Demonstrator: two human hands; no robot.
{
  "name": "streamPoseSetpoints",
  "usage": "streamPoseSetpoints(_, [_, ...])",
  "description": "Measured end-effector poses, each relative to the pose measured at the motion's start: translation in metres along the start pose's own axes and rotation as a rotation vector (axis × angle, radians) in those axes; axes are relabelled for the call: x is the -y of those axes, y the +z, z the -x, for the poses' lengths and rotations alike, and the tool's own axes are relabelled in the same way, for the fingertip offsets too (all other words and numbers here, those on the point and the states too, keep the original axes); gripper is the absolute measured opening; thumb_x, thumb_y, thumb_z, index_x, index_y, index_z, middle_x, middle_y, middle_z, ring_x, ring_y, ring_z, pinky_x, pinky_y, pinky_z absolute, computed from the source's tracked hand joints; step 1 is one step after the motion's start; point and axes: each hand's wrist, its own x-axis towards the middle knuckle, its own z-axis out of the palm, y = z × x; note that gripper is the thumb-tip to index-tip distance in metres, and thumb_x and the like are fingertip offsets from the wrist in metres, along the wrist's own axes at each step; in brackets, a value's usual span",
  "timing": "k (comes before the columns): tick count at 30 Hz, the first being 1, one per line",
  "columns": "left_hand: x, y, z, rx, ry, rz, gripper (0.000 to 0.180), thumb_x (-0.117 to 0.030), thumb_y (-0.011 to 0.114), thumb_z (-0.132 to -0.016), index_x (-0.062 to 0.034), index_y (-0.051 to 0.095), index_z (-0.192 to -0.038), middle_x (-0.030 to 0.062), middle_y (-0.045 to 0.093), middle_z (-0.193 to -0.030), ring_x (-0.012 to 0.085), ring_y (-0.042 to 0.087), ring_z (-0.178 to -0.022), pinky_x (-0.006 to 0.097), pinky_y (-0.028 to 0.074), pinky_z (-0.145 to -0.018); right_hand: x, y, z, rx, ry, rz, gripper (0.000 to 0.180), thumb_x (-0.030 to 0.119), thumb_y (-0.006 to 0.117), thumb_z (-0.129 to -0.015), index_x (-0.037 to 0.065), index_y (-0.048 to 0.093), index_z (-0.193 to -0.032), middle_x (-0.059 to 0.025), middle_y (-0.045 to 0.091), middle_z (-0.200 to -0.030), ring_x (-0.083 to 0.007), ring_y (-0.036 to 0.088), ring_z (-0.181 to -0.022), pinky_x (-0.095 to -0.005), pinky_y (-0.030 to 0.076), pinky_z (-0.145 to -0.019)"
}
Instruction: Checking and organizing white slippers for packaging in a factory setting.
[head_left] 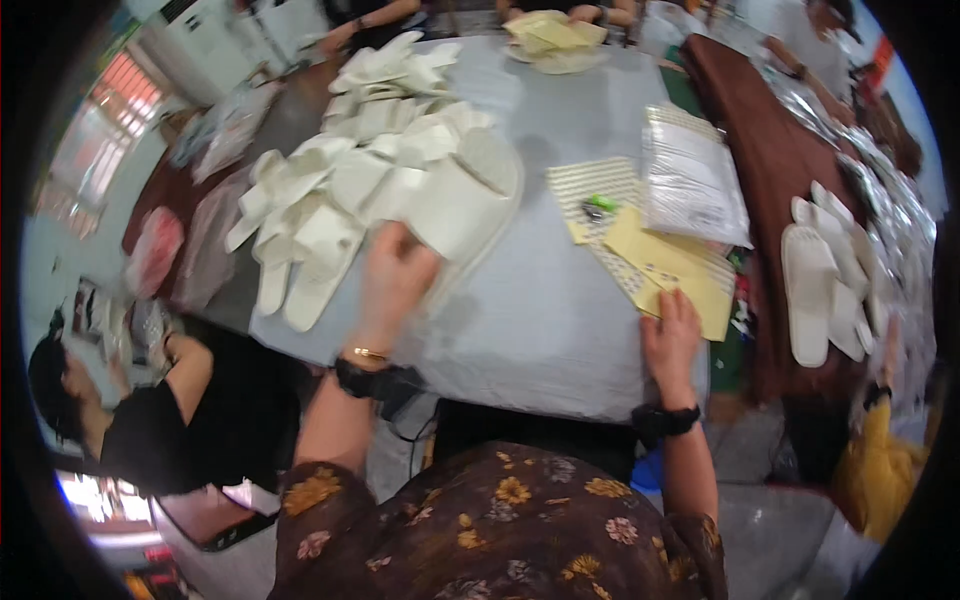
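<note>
Grey cloth covers the table (pixel 545 310); its near edge runs just ahead of both wrists, and the widest bare stretch lies between the two hands, from the near edge up toward the middle.

Left hand (pixel 393 275) closed on the heel end of a white slipper (pixel 465 205), at the near right rim of the slipper pile (pixel 345 180). The pile fills the table's left half right to its left edge.

Right hand (pixel 672 335) lies flat, fingers spread, on the near corner of a stack of yellow bags (pixel 665 265) close to the right edge. Beyond it: a striped sheet (pixel 595 182) with a small green object (pixel 600 203), then a clear packet bundle (pixel 692 180).

Brown table (pixel 770 160) on the right carries more slippers (pixel 815 275). Another person (pixel 170 410) sits low at left.

Far end blurred; hands there cut off by the frame. Green object too small to identify.
</note>
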Motion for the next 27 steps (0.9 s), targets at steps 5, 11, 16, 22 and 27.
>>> streamPoseSetpoints(5, [0.035,-0.092,-0.08,-0.319,0.223,-0.365,0.061,-0.026,0.07,-0.09,-0.0014,0.05,-0.143,0.0086,0.056,-0.102,0.0211,0.053,-0.095,0.035,0.044,-0.087,0.008,0.006,-0.009,-0.078,0.017,-0.222,0.046,0.013,0.073,-0.079,-0.001,0.06,-0.121,-0.0315,0.051,-0.133,-0.047,0.049,-0.123,-0.0517,0.04,-0.104])
streamPoseSetpoints(11, [0.118,-0.143,-0.12,-0.138,-0.093,-0.385,0.058,-0.027,0.065,-0.092,0.0034,0.052,-0.139,0.0211,0.058,-0.133,0.0284,0.053,-0.123,0.035,0.04,-0.104,0.004,-0.052,-0.017,-0.244,0.08,-0.384,0.038,0.005,0.069,-0.082,0.003,0.061,-0.119,-0.0224,0.053,-0.134,-0.0387,0.049,-0.128,-0.0425,0.042,-0.106])
streamPoseSetpoints(16, [0.115,-0.093,-0.075,-0.239,0.19,-0.768,0.052,-0.019,0.064,-0.091,0.0007,0.053,-0.138,0.0256,0.043,-0.148,0.04,0.037,-0.14,0.044,0.029,-0.115,-0.041,-0.154,-0.046,-0.582,0.076,-0.111,0.038,0.007,0.069,-0.08,0.001,0.06,-0.117,-0.0221,0.056,-0.126,-0.0404,0.049,-0.122,-0.047,0.04,-0.105])
streamPoseSetpoints(22, [0.071,-0.027,-0.005,-0.323,0.345,-0.671,0.045,-0.011,0.063,-0.091,-0.0043,0.056,-0.136,0.0192,0.041,-0.152,0.0366,0.035,-0.142,0.047,0.028,-0.116,-0.15,-0.176,-0.096,-0.48,0.317,0.378,0.044,0.021,0.068,-0.082,0.0,0.06,-0.121,-0.0221,0.061,-0.118,-0.0408,0.055,-0.115,-0.049,0.045,-0.099])
streamPoseSetpoints(27, [0.067,-0.004,0.036,-0.195,0.326,-0.497,0.042,-0.009,0.063,-0.09,-0.0042,0.058,-0.131,0.0157,0.043,-0.151,0.0346,0.035,-0.142,0.045,0.029,-0.115,-0.167,-0.172,-0.129,-0.113,0.611,0.364,0.043,0.031,0.067,-0.083,0.003,0.067,-0.114,-0.0218,0.069,-0.108,-0.0402,0.065,-0.103,-0.0498,0.051,-0.09])
